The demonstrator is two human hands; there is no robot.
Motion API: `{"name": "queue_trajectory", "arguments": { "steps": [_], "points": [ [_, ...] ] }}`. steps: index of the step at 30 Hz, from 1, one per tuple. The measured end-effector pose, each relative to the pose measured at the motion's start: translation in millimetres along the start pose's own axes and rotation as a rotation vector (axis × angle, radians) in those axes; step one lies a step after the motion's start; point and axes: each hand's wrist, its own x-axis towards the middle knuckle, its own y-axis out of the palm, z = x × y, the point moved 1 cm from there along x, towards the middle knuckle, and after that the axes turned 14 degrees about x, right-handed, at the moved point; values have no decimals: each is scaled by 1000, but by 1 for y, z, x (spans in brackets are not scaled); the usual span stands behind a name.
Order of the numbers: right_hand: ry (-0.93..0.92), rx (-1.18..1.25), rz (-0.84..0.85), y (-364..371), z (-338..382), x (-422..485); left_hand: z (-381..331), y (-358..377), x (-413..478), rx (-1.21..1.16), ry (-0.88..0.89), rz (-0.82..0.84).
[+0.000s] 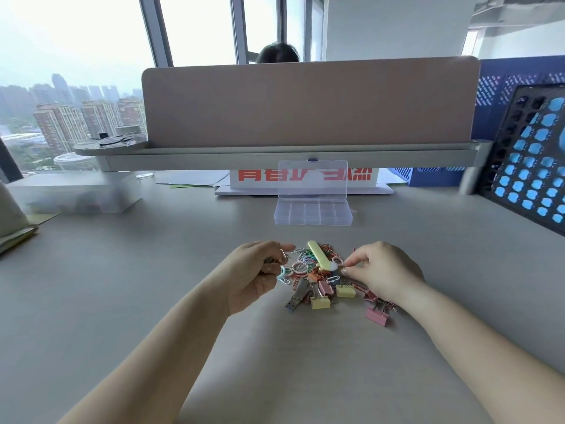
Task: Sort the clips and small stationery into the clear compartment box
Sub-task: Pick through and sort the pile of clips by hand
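**Lot:** paper clips (301, 264), binder clips (377, 315), a USB stick (298, 293) and a pale yellow stick (318, 255). All are heaped on the table (153, 270) at 6 o'clock of the clear compartment box (312, 214) (lid raised, cells seemingly unfilled).

**Handling, judged:** light, stiff wire, slippery and prone to tangle. Pinch paper clips singly by a loop, binder clips by the body.

**Axes:** the yellow stick runs 11 to 5 o'clock; the USB plug points to 7 o'clock.

**Left hand** (260, 273): fingers curled round gathered paper clips.

**Right hand** (382, 270): thumb and forefinger pinch one at the heap's 3 o'clock edge.
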Motion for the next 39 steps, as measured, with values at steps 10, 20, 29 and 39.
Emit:
{"name": "queue_trajectory", "arguments": {
  "steps": [10, 20, 29, 39],
  "points": [
    [-48, -93, -17, -1, 6, 0, 0, -8, 2, -49, -89, -2],
    [40, -70, 37, -4, -2, 6, 1, -5, 1, -41, -87, -66],
    [70, 2, 88, -8, 0, 4, 3, -13, 4, 1051, 333, -344],
    [567, 1552, 167, -21, -1, 4, 5, -20, 3, 1614, 389, -384]
  ]
}}
